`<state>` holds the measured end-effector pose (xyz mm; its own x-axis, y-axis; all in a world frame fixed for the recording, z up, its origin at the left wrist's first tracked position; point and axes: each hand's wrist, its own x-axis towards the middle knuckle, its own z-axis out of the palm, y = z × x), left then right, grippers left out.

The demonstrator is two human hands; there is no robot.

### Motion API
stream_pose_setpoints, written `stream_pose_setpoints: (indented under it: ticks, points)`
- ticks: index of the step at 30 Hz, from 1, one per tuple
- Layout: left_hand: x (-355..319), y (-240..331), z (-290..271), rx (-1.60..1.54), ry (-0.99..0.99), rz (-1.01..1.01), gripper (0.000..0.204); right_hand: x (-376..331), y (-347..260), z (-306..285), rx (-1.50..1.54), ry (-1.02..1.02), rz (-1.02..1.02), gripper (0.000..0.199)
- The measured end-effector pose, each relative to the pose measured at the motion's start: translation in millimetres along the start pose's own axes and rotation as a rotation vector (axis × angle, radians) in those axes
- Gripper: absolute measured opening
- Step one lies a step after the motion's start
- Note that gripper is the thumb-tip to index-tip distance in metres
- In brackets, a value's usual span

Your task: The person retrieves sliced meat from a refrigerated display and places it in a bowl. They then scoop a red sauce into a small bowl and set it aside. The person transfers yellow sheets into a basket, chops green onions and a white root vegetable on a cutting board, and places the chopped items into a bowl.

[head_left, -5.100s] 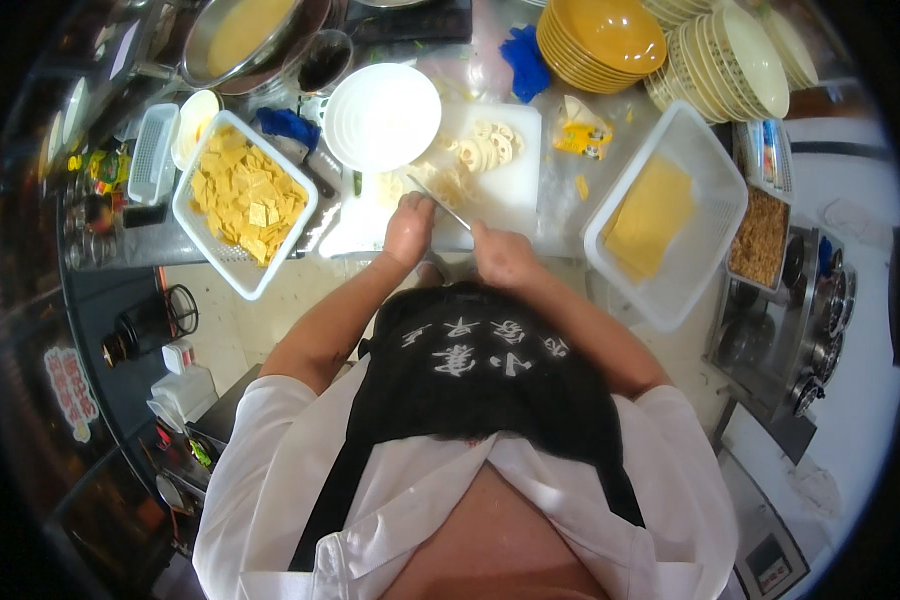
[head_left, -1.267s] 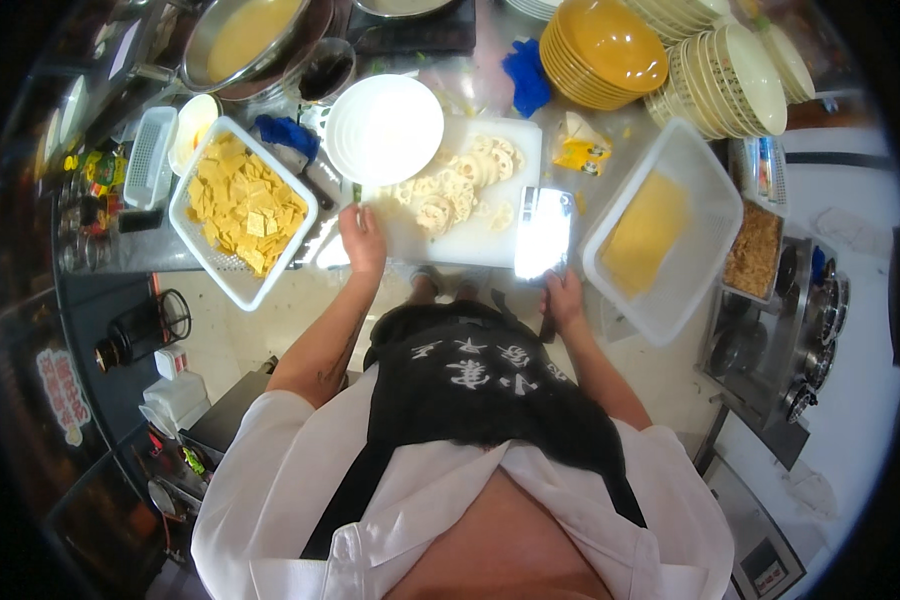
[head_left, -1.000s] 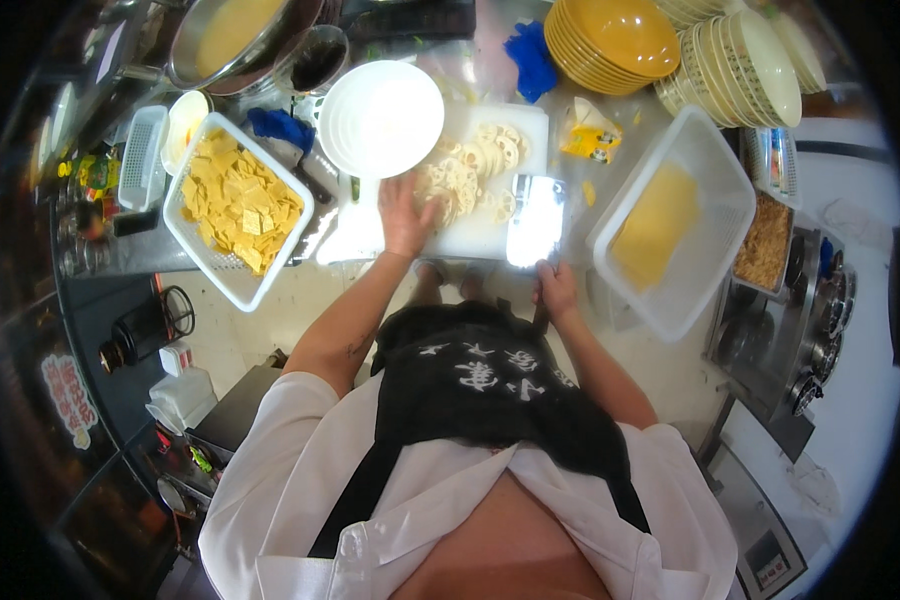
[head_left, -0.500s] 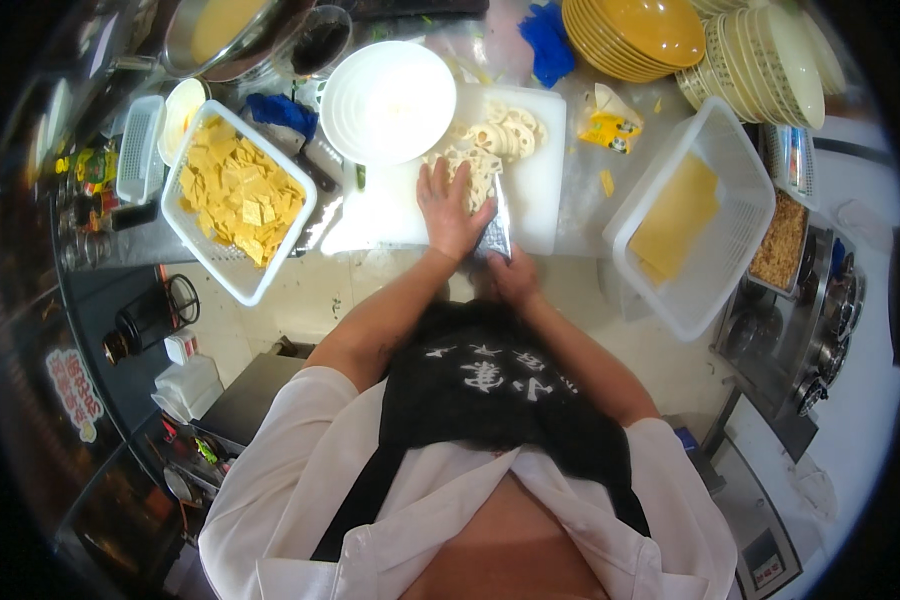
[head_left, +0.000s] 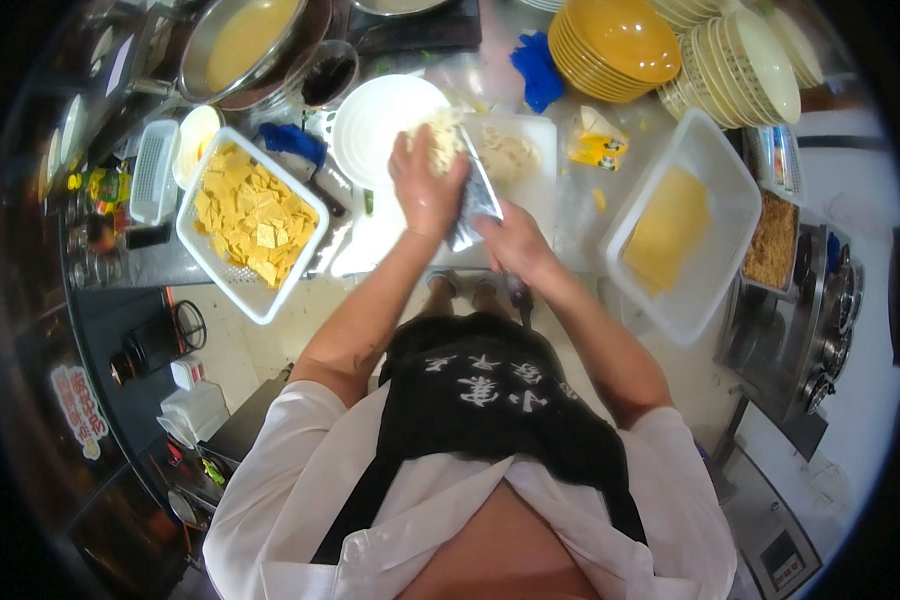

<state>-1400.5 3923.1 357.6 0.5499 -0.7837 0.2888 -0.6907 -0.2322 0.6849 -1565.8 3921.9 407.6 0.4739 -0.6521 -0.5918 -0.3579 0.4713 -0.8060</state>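
Observation:
My left hand [head_left: 428, 190] presses a batch of pale lotus root slices [head_left: 441, 138] against the broad blade of a kitchen knife [head_left: 478, 192]. In my right hand [head_left: 518, 242] is the knife's handle, with the blade tilted up beside the left hand. The slices are at the right rim of a round white bowl [head_left: 370, 120], partly over it. More lotus root slices [head_left: 513, 158] lie blurred on the white cutting board [head_left: 532, 220] to the right. My fingers hide part of the held batch.
To the left stands a white basket [head_left: 255, 312] of yellow square pieces [head_left: 253, 215]. On the right, another white basket [head_left: 625, 285] holds a yellow sheet [head_left: 668, 230]. Brown bowls [head_left: 610, 50] are stacked behind, near a blue cloth [head_left: 538, 72] and a yellow packet [head_left: 598, 140].
Both hands have moved left and away from me with the knife. The batch of slices has come off the board, carried between left hand and blade to the white bowl's rim.

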Motion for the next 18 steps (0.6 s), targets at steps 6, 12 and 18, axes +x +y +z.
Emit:
stream_pose_setpoints:
  ticks: [6, 12, 18]
  points:
    - [72.1, -68.3, 10.3, 0.193, -0.2, -0.057, 0.062, 5.5, 7.2, -10.2, -0.02, -0.143, 0.044, 0.028]
    - [46.5, -63.4, 19.4, 0.145, 0.056, 0.288, 0.042, -30.0, 86.5, -50.7, -0.546, 0.49, -0.05, 0.036]
    - [-49.6, -6.8, 46.3, 0.26, -0.368, 0.329, 0.069, 7.7, 76.2, -75.7, -0.932, 0.769, -0.269, 0.035]
